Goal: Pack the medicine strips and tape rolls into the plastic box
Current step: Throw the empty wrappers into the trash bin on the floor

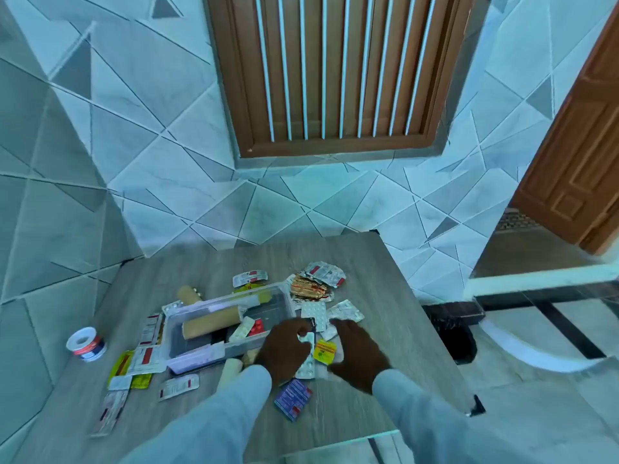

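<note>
Grey wood-grain table (351, 262) filled the lower middle, set against a wall of pale angular tiles (134, 128). Nearest, two pale sleeves (207, 416) reached in from the bottom edge. Between them lay a blue-and-red strip (293, 398). Just beyond it the left hand (284, 351) curled its fingers around a white strip (306, 339), at the near right corner of the box (227, 321). The right hand (358, 353) lay palm-down with fingers loosely bent over loose strips; I could not tell whether it held any. A yellow packet (325, 351) sat between the two hands.

The clear box stood left of the hands and held a tan roll (211, 321) and a red strip (257, 326). Strips were scattered at its near left, and a white tape roll (86, 343) stood well apart at the table's left edge. Farther off, a second tan roll (189, 294) lay just beyond the box, with gold foil strips (308, 289) and silver strips (325, 272) to the far right. Above hung a brown slatted window (335, 72); a brown door (582, 145) stood at right.
</note>
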The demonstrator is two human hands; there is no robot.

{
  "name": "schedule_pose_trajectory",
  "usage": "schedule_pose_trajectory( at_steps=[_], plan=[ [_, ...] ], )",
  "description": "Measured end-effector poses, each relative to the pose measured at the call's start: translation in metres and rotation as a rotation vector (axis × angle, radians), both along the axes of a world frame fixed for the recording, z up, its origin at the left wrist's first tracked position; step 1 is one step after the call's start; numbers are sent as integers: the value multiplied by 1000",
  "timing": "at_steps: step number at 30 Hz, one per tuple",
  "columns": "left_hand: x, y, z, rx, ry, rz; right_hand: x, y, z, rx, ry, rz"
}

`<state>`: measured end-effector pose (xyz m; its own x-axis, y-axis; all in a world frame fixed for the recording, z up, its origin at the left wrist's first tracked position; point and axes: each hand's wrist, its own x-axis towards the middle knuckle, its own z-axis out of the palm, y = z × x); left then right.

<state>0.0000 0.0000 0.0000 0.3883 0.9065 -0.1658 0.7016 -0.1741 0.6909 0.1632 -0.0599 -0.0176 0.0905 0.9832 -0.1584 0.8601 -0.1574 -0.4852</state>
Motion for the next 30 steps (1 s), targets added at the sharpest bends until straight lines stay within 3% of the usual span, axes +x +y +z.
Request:
schedule_pose_trajectory(
  at_steps=[4,8,15,18,24,26,30],
  plan=[
    [9,20,-38,-119,97,-168,-4,17,-41,-115,-158,93],
    [24,48,-52,-177,109,-185,-5,34,-78,-211,-217,139],
    [45,90,-79,-254,151,-280,-4,48,-103,-111,-295,111],
    [56,100,-80,-281,116,-286,-8,52,-110,-104,-399,126],
    [80,122,-67,-219,98,-367,3,72,-81,-230,-277,87],
    [85,129,-62,-231,83,-347,8,71,-71,-349,-200,140],
    [89,135,-57,-256,64,-284,11,69,-68,-393,-292,327]
  ],
)
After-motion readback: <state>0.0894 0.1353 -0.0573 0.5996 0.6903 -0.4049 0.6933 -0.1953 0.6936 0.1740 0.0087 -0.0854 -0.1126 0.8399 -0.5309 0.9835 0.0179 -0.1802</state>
